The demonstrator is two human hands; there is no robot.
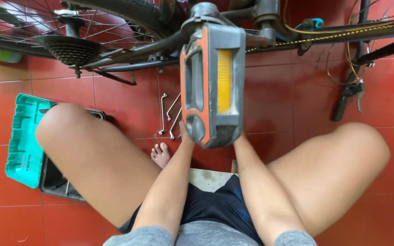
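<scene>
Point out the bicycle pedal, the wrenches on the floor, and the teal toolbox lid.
bicycle pedal [224, 82], head view, on its yellow reflector.
wrenches [162, 114], head view, shaft of the leftmost one.
teal toolbox lid [23, 141], head view, its ribbed inside.

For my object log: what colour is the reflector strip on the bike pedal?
The reflector strip is yellow-amber, set in the grey and orange pedal; the head view shows it.

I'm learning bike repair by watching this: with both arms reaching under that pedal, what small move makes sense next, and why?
Probably lean aside so the hands come into sight. The grey and orange pedal fills the view and hides both hands behind it, so their grip cannot be checked. The wrenches lie untouched on the red floor beyond.
</scene>
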